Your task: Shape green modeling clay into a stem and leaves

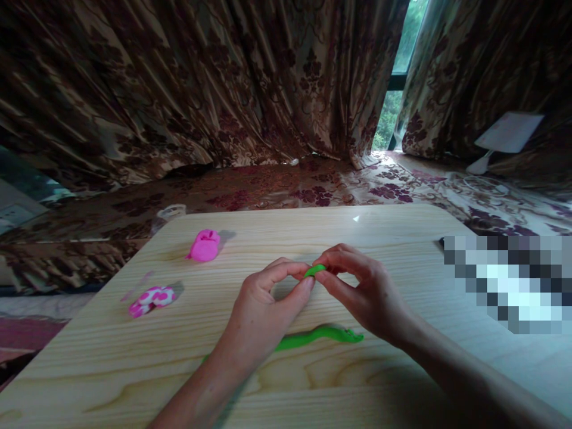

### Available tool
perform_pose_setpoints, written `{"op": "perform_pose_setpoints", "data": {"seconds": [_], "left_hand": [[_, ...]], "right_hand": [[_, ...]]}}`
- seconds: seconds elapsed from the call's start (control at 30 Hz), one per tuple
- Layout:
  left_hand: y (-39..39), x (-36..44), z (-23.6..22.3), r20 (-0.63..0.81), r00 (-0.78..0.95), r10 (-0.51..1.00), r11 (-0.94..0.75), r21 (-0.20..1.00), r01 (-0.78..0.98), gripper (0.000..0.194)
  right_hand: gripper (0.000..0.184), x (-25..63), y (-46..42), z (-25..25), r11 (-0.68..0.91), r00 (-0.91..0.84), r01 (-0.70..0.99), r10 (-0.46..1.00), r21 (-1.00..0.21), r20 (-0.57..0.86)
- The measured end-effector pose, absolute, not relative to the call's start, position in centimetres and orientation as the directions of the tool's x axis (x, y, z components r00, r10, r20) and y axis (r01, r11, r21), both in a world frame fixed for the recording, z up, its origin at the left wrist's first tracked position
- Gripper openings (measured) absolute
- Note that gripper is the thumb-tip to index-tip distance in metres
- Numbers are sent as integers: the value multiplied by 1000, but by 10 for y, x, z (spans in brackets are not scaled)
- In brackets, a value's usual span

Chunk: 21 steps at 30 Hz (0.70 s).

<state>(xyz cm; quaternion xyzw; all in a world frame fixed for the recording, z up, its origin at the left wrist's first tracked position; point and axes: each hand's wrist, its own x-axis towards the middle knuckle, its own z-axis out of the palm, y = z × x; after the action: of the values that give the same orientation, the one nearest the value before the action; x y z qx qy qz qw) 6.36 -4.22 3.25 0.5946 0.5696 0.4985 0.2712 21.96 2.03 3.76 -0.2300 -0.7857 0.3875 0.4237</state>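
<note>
Between my two hands, above the middle of the table, is a small piece of green modelling clay [315,270]. My left hand [270,301] pinches its left end between thumb and forefinger. The thumb and fingers of my right hand [369,289] close on its right end. Below them a long, wavy roll of green clay [319,336] lies on the table, its left part hidden behind my left hand and forearm. Toward the back left sits a bright pink clay figure [205,246]. Nearer, on the left, lies a pink-and-white spotted clay piece [152,300].
The light wood table [250,232] has rounded far corners. A pixelated patch [513,286] covers something at its right edge. Behind stand a patterned ledge [268,187], heavy curtains [268,77] and a white lamp [509,132]. A clear plastic item [171,211] is by the far left corner.
</note>
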Motion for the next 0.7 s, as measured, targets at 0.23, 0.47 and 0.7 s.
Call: {"op": "perform_pose_setpoints", "data": {"seconds": [0.23, 0.47, 0.7], "left_hand": [[-41, 63, 34, 279, -149, 949, -200, 894, 401, 17], [-42, 64, 35, 253, -117, 960, -188, 897, 401, 19], [-42, 61, 31, 199, -168, 965, -116, 905, 410, 14]], "right_hand": [[16, 223, 22, 36, 579, -561, 40, 687, -815, 461], [10, 223, 25, 36, 576, -551, 71, 703, -814, 449], [19, 225, 24, 35, 518, -517, 115, 760, -848, 394]]}}
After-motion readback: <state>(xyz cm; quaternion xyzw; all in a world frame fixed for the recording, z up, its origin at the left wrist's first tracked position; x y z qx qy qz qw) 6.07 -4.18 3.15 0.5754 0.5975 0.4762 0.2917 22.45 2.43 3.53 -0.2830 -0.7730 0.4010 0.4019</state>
